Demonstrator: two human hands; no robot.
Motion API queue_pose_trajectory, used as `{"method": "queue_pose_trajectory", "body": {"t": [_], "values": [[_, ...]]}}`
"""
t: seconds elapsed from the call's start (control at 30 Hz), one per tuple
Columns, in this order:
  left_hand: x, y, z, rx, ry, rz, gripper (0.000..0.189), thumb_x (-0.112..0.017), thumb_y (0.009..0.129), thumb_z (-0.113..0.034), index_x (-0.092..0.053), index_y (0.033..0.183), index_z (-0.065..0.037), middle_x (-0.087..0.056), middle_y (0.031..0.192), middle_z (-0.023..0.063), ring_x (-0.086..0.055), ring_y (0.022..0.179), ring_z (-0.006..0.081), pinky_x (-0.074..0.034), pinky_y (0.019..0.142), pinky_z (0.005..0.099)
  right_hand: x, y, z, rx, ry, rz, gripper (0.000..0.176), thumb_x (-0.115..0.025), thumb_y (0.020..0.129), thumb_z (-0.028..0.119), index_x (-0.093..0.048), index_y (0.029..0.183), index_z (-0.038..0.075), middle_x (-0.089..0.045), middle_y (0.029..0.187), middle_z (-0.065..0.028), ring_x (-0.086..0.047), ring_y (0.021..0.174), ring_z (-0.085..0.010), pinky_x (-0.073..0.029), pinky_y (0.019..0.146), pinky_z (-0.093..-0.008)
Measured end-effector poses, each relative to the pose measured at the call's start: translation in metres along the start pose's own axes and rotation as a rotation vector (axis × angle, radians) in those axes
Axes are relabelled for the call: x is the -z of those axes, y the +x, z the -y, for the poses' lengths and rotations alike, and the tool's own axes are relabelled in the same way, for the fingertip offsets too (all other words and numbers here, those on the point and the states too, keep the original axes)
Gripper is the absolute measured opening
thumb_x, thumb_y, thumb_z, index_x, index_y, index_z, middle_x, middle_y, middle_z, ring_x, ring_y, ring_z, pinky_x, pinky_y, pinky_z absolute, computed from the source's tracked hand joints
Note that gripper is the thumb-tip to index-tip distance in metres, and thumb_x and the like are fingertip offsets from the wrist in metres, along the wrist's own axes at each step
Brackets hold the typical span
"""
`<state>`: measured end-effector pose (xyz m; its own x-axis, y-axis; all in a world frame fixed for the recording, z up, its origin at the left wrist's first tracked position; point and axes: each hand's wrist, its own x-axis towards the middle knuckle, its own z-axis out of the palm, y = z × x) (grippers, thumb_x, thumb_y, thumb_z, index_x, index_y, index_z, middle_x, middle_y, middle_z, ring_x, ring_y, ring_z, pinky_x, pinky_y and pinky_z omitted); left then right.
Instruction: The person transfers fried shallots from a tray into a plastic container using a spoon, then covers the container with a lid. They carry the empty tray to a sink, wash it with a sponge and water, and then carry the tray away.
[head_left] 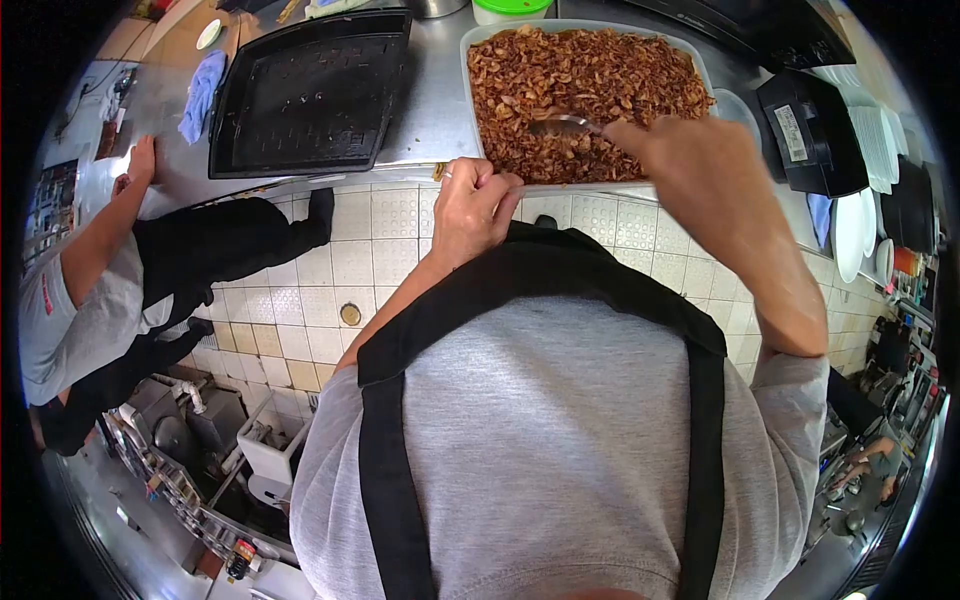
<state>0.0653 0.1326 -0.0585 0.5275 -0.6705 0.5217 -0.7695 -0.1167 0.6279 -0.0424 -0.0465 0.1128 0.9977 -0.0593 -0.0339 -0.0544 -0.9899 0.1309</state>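
A large, pale plastic tub (466, 75) full of brown, shredded or flaked food (590, 80) sits at the counter's front edge. My right hand (690, 175) is closed round the handle of a metal spoon (566, 124), whose bowl lies in the food near the tub's middle left. At the tub's front left corner is my left hand (472, 205), its fingers curled on the rim. To the left of the tub lies a black tray (310, 95) with drops and bits on its surface.
A blue cloth (202, 95) and small white dish (208, 34) lie left of the tray. A green-lidded container (512, 8) stands behind the tub. Black box (812, 132) and stacked white plates (873, 140) are at right. Another person (90, 290) stands at left, a hand on the counter.
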Motion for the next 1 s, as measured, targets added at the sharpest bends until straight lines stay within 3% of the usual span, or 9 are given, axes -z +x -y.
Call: {"method": "queue_pose_trajectory", "body": {"t": [0.2, 0.37, 0.5, 0.63, 0.77, 0.87, 1.0], "values": [[0.002, 0.0, 0.0, -0.011, 0.007, 0.013, 0.022, -0.077, 0.062, -0.001, -0.065, 0.08, -0.005, -0.044, 0.078, 0.0073, -0.049, 0.074, 0.0243, -0.044, 0.062, 0.0342, -0.04, -0.003, 0.019, 0.083, 0.075, 0.048, 0.008, -0.055, 0.077, 0.008, -0.062, 0.08, 0.004, -0.064, 0.064, -0.0107, -0.066, 0.062, -0.0257, -0.051, 0.052, -0.0362], [0.004, 0.0, 0.0, -0.012, -0.004, 0.02, 0.021, -0.076, 0.062, 0.0, -0.066, 0.08, -0.006, -0.045, 0.078, 0.0076, -0.05, 0.075, 0.0248, -0.045, 0.063, 0.035, -0.01, -0.007, 0.007, 0.048, 0.01, 0.059, 0.014, -0.056, 0.077, 0.008, -0.062, 0.089, 0.007, -0.063, 0.064, -0.0101, -0.066, 0.061, -0.0255, -0.051, 0.052, -0.036], [0.003, -0.001, 0.001, -0.011, -0.013, 0.016, 0.021, -0.076, 0.063, 0.0, -0.066, 0.08, -0.006, -0.045, 0.079, 0.0077, -0.05, 0.076, 0.0252, -0.045, 0.064, 0.0351, 0.003, 0.009, 0.009, 0.041, -0.014, -0.167, 0.013, -0.056, 0.077, 0.009, -0.061, 0.089, 0.007, -0.063, 0.065, -0.0093, -0.065, 0.06, -0.0236, -0.049, 0.052, -0.0352], [0.005, 0.0, 0.0, -0.016, -0.008, 0.008, 0.021, -0.076, 0.062, -0.001, -0.066, 0.08, -0.006, -0.045, 0.079, 0.0076, -0.05, 0.075, 0.0255, -0.045, 0.063, 0.0355, -0.041, 0.018, 0.018, 0.115, -0.008, -0.082, 0.013, -0.056, 0.078, 0.011, -0.062, 0.088, 0.006, -0.063, 0.065, -0.0092, -0.065, 0.06, -0.0246, -0.05, 0.051, -0.0352], [0.006, -0.001, 0.0, -0.019, -0.009, 0.005, 0.021, -0.076, 0.063, -0.002, -0.066, 0.081, -0.006, -0.045, 0.079, 0.0076, -0.051, 0.075, 0.0251, -0.045, 0.062, 0.0354, -0.025, 0.007, 0.013, 0.045, -0.016, -0.021, 0.021, -0.056, 0.078, 0.011, -0.066, 0.096, 0.008, -0.064, 0.067, -0.0095, -0.065, 0.06, -0.0245, -0.05, 0.05, -0.0352], [0.006, 0.0, -0.001, -0.029, 0.002, -0.005, 0.02, -0.076, 0.063, -0.003, -0.066, 0.08, -0.006, -0.046, 0.079, 0.0075, -0.051, 0.075, 0.0248, -0.045, 0.062, 0.0354, 0.004, 0.013, 0.008, 0.024, -0.033, -0.163, 0.023, -0.055, 0.078, 0.011, -0.066, 0.098, 0.009, -0.064, 0.067, -0.0103, -0.065, 0.059, -0.0254, -0.05, 0.05, -0.0352], [0.006, -0.001, -0.002, -0.041, 0.001, -0.01, 0.02, -0.076, 0.064, -0.004, -0.065, 0.08, -0.006, -0.046, 0.079, 0.0075, -0.051, 0.075, 0.0249, -0.045, 0.061, 0.0356, -0.025, 0.044, 0.007, 0.035, -0.009, -0.23, 0.013, -0.054, 0.077, 0.01, -0.065, 0.082, 0.005, -0.064, 0.068, -0.0131, -0.065, 0.064, -0.0287, -0.051, 0.055, -0.0388]]}}
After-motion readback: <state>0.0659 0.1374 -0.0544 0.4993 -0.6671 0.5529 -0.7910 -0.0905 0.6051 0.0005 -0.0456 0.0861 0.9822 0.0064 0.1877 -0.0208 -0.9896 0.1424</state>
